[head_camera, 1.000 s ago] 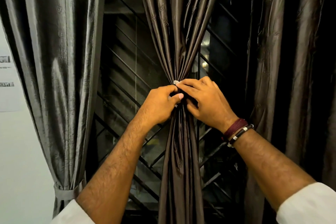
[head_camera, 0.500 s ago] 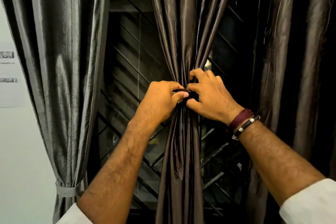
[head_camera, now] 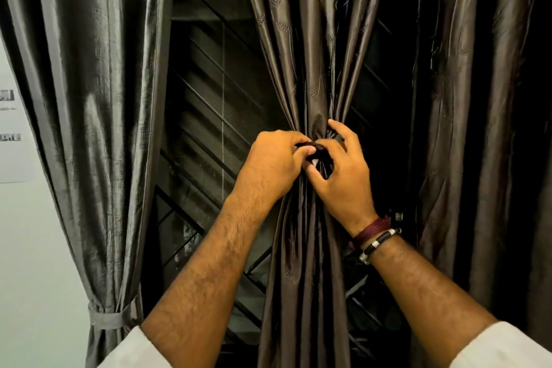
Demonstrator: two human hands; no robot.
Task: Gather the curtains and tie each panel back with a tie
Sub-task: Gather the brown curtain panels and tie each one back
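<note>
A brown satin curtain panel (head_camera: 310, 54) hangs in the middle, bunched tight at hand height. A dark tie (head_camera: 313, 149) wraps the bunch there. My left hand (head_camera: 274, 164) pinches the tie from the left, thumb and forefinger closed on it. My right hand (head_camera: 340, 176) is on the right of the bunch, thumb under the tie and fingers partly spread over the folds. Most of the tie is hidden by my fingers. At the left a grey panel (head_camera: 89, 98) hangs gathered, held low by a grey fabric tie (head_camera: 112, 318).
Behind the curtains is a dark window with a diagonal metal grille (head_camera: 215, 116). Another brown panel (head_camera: 478, 128) hangs loose at the right. A pale wall (head_camera: 27, 263) with a paper notice (head_camera: 12, 134) is at the far left.
Both hands have stayed at the bunched spot. My right fingers have lifted and spread apart from a closed grip, and the view has drifted slightly right and up.
</note>
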